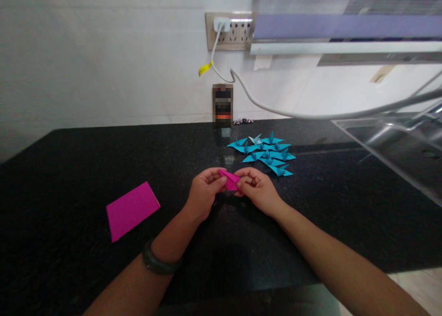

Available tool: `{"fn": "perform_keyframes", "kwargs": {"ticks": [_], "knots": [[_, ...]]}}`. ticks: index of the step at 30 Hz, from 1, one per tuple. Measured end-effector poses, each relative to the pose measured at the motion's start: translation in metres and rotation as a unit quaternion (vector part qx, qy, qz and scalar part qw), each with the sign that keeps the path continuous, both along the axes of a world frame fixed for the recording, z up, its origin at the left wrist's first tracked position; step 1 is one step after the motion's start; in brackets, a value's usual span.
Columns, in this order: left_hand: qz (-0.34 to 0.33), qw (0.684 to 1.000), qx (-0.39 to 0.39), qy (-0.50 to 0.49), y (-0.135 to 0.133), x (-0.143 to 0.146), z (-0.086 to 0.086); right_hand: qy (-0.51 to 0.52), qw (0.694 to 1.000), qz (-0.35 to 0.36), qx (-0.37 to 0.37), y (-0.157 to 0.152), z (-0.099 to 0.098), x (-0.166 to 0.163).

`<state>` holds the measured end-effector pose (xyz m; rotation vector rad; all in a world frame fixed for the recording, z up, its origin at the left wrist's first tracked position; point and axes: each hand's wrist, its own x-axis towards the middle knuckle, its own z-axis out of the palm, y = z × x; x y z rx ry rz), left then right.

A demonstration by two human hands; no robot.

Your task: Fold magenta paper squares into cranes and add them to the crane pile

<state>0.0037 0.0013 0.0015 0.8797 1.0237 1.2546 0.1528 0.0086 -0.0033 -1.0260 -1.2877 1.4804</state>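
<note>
Pink paper piece (229, 179), partly folded into a small pointed shape, is being held between both hands just above the black counter (86, 168), in front of a cluster of teal paper cranes (267, 152). The left hand (206, 187) is pinching the piece's left end, its grip closed with thumb and fingertips pressed over the paper. The right hand (257, 190) is pinching the right end the same way, and neither grip is holding anything else. The piece is looking feather-light, thin and easy to crease or tear. On that showing it is best taken by the fingertips at folded edges and corners, where stacked layers are stiffest, rather than on loose single flaps. Its surface is appearing matte, so slipping seems unlikely. Flat pink paper (132, 210) is lying on the counter well to the left, apart from the hands. A dark band (159, 263) is circling the left wrist. Behind, a white cable (262, 105) is running from a wall socket (229, 30).
</note>
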Motion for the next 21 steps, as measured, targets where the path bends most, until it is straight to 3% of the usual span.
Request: {"fn": "perform_keyframes", "kwargs": {"ticks": [8, 16, 21], "knots": [[0.012, 0.997, 0.019, 0.067, 0.0006, -0.0008, 0.0047, -0.064, 0.997, 0.015, 0.048, -0.0068, -0.0037, -0.0068], [-0.082, 0.992, 0.032, 0.095, -0.0033, 0.0054, 0.0014, -0.125, 0.988, -0.049, 0.079, -0.0025, -0.0045, -0.0023], [-0.052, 0.993, 0.044, 0.099, -0.0026, 0.0064, 0.0, -0.109, 0.991, -0.051, 0.05, -0.0017, -0.0026, -0.002]]}}
